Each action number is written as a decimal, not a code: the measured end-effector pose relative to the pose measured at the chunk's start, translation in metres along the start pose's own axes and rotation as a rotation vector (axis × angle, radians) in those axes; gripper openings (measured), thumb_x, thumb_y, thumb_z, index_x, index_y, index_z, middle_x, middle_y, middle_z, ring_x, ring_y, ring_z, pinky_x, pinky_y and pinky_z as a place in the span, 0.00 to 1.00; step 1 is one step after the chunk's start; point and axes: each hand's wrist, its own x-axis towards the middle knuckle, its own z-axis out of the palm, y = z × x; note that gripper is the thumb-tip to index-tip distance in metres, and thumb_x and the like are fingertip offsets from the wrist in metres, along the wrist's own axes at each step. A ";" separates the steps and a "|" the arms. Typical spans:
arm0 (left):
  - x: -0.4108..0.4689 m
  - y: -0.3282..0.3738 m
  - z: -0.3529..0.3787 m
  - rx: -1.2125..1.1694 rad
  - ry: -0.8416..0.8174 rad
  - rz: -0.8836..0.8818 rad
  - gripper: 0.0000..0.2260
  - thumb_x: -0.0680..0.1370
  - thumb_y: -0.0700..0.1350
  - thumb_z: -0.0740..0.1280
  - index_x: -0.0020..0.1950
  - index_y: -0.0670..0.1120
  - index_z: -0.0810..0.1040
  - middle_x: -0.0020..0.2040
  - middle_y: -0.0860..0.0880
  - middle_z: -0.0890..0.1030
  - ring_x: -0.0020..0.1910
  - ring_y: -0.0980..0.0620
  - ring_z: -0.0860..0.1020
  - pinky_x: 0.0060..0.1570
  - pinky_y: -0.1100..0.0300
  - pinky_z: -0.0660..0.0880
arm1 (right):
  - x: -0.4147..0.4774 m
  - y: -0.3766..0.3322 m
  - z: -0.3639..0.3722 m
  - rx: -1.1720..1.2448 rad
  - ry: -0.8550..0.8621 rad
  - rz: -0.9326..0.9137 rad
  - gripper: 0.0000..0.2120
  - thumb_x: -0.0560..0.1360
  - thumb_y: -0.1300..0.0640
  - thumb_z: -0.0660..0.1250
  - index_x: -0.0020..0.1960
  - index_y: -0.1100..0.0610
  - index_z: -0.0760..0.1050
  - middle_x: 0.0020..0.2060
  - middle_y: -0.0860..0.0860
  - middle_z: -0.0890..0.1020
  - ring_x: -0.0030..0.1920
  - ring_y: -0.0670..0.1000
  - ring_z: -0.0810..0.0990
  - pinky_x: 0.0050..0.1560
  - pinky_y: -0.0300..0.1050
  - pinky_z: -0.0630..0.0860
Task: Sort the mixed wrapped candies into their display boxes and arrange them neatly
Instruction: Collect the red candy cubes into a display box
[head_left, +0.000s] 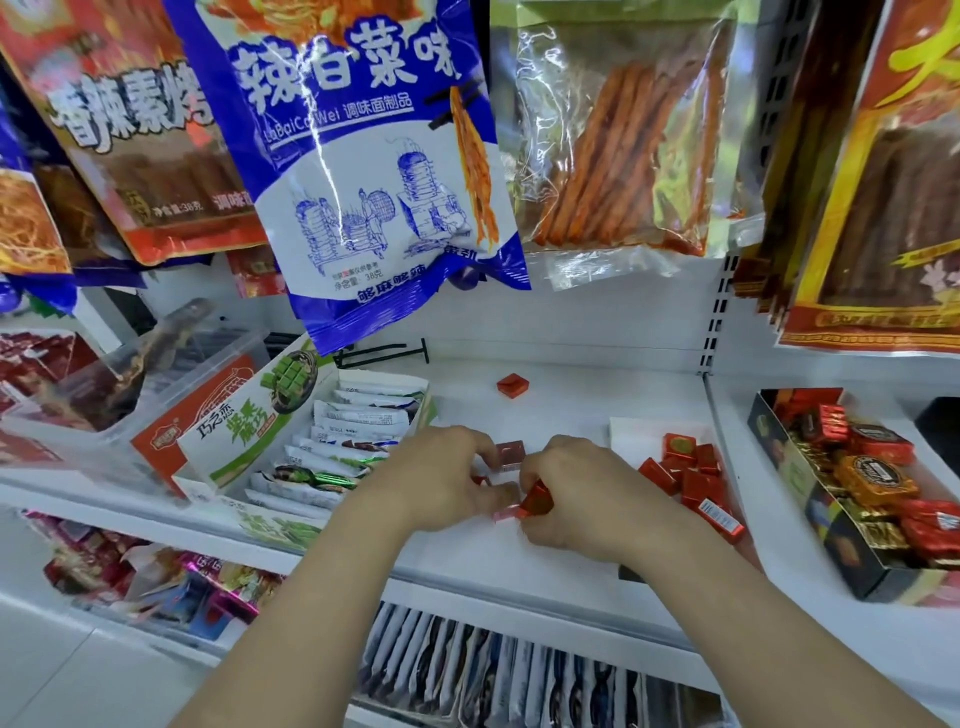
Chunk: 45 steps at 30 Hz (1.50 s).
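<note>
Both my hands meet over the white shelf in the middle. My left hand curls its fingers around small red wrapped candies, one pink-edged candy showing below its fingertips. My right hand pinches a red foil candy. A dark red cube candy lies just behind the fingertips. One loose red cube candy lies farther back. A heap of red cube candies fills a white display box right of my right hand.
A green-and-white box of wrapped bars stands to the left. A black box of mixed red and gold candies sits on the right shelf. Snack bags hang overhead. Packets line the lower shelf.
</note>
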 end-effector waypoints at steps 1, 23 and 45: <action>0.000 0.001 0.002 0.015 -0.023 0.005 0.18 0.70 0.60 0.72 0.58 0.56 0.78 0.50 0.55 0.81 0.38 0.57 0.77 0.46 0.59 0.78 | 0.000 0.001 0.000 -0.006 0.003 0.001 0.08 0.70 0.52 0.69 0.44 0.56 0.78 0.43 0.52 0.74 0.42 0.52 0.75 0.39 0.44 0.72; 0.006 0.018 0.013 -0.507 0.109 -0.018 0.06 0.74 0.45 0.73 0.50 0.48 0.82 0.40 0.51 0.78 0.33 0.52 0.78 0.36 0.59 0.81 | -0.026 0.032 -0.044 0.115 0.186 0.099 0.06 0.72 0.51 0.71 0.43 0.53 0.80 0.40 0.49 0.79 0.42 0.50 0.75 0.42 0.43 0.70; 0.005 0.104 0.040 -0.315 -0.004 0.226 0.22 0.70 0.36 0.73 0.59 0.56 0.78 0.53 0.55 0.80 0.53 0.56 0.78 0.52 0.57 0.79 | -0.044 0.095 -0.045 0.250 0.283 0.338 0.17 0.76 0.54 0.68 0.65 0.52 0.76 0.60 0.50 0.80 0.59 0.48 0.77 0.60 0.40 0.72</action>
